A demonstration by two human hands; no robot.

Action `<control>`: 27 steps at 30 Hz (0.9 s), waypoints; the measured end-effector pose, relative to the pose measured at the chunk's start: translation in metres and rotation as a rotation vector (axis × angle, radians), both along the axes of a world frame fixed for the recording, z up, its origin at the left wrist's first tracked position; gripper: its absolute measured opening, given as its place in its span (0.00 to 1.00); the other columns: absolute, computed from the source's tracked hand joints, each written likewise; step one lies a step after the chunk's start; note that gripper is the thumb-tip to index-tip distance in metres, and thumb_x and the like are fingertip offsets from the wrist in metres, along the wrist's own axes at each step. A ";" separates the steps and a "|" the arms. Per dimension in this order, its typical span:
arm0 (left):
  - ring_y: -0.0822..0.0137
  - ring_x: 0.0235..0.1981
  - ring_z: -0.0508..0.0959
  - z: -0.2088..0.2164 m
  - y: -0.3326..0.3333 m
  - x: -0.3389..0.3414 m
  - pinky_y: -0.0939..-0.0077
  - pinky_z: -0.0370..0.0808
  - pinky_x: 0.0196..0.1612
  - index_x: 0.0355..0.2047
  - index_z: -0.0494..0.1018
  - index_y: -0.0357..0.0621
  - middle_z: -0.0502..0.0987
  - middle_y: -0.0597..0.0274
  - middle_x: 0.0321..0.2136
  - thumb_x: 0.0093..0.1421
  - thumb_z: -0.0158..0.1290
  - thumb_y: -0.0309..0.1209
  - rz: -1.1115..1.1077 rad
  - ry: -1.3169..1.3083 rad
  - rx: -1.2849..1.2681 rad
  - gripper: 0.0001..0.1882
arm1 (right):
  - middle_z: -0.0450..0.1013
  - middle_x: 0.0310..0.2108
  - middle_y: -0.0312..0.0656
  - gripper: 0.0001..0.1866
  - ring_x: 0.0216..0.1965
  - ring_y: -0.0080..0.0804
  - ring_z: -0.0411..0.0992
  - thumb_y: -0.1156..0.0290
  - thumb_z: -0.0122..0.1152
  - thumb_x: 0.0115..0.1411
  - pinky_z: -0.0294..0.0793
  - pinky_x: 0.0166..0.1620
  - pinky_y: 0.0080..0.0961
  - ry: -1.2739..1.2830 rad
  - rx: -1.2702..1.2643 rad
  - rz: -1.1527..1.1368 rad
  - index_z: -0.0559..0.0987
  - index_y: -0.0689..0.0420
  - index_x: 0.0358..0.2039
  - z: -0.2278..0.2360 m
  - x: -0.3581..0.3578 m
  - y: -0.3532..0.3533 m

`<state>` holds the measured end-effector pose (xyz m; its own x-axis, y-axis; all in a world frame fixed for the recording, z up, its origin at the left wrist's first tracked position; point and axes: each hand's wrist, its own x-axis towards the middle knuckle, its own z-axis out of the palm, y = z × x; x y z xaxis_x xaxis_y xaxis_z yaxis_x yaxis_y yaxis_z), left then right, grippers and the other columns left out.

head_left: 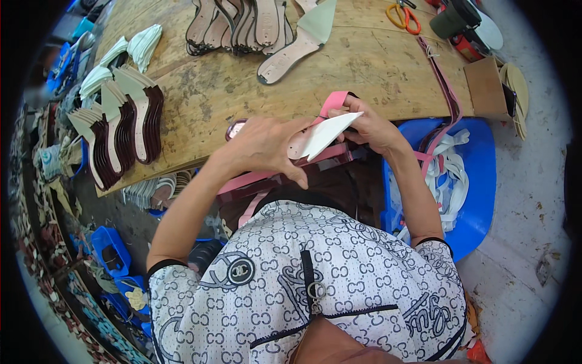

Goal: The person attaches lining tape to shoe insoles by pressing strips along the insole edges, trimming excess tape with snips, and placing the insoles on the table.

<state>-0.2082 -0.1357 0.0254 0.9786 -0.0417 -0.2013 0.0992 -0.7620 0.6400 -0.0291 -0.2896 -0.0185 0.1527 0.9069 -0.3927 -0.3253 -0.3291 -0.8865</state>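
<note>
My left hand [260, 142] is wrapped round a shoe insole [296, 147] just beyond the table's near edge, its thumb apart on the near side. The insole's white flap [330, 136] sticks up toward the right. On the far side of the flap, my right hand [368, 126] is closed, its fingers pinching a pink strip [335, 102] that loops up at the insole's edge. Part of the insole is hidden under my left hand. More of the dark-and-pink strip [248, 180] lies across my lap.
Stacked insoles with dark edges [121, 121] stand at the table's left; another pile [242, 27] lies at the back, with a single insole [285, 64] before it. Scissors [404, 17] lie at the far right. A blue tub [483, 182] of white scraps stands beside my right arm.
</note>
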 end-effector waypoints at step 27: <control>0.61 0.34 0.78 -0.065 -0.070 -0.052 0.72 0.71 0.35 0.47 0.70 0.37 0.78 0.54 0.32 0.45 0.65 0.51 0.713 -0.340 -0.493 0.37 | 0.77 0.28 0.40 0.13 0.33 0.23 0.74 0.67 0.51 0.63 0.73 0.38 0.20 -0.383 0.302 -0.411 0.78 0.65 0.34 0.002 -0.089 -0.007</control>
